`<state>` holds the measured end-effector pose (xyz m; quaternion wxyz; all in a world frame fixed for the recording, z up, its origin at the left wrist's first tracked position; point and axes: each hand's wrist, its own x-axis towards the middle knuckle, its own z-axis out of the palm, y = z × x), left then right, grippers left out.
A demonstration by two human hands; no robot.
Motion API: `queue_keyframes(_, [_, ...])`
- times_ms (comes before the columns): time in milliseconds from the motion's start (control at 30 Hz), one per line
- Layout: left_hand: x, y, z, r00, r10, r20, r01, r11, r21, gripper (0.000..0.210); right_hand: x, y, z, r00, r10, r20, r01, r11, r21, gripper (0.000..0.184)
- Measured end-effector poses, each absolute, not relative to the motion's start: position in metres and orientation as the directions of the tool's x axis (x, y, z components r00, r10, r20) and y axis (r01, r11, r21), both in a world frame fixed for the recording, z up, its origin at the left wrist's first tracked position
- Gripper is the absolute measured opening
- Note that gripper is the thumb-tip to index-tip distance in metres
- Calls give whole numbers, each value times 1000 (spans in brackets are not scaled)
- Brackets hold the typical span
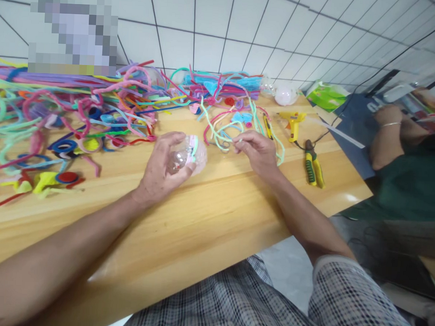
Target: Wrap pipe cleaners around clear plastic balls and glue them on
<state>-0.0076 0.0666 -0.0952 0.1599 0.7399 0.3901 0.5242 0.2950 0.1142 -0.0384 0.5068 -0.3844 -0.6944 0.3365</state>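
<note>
My left hand (162, 170) is wrapped round a clear plastic ball (199, 155), which has a pastel band of pink and green pipe cleaner across it. To the right of the ball, apart from it, my right hand (257, 152) has its thumb and fingers pinched together. A pale tip shows at the pinch, too small to name. Light green pipe cleaners (219, 132) lie loosely curled on the table just behind and beside that hand.
Many tangled pipe cleaners (72, 108) cover the left of the wooden table (186, 219). A yellow glue gun (293, 123), green-yellow pliers (314, 165) and a clear ball (286, 94) stand right. Another person's hand (387, 117) is at the far right.
</note>
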Motion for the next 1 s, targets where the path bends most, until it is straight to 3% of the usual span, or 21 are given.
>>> queue_keyframes(167, [-4,66,-95,122,751,649,425,-631,649,58,299,118,-37,-305,797,522,312,601,-736,42])
queue_keyframes(400, [-5,66,-92,148,755,639,479,-620,621,62,294,113,-49,-218,898,382,203,424,-883,39])
queue_keyframes(633, [-6,65,-89,147,768,624,473,-608,637,60,292,111,-43,-283,860,424,268,495,-827,33])
queue_keyframes(833, [-6,65,-89,160,776,610,440,-609,660,60,291,110,-43,-231,846,481,372,534,-759,30])
queue_keyframes(1000, [-7,65,-88,173,794,583,445,-591,673,64,290,111,-49,-268,853,448,321,518,-793,31])
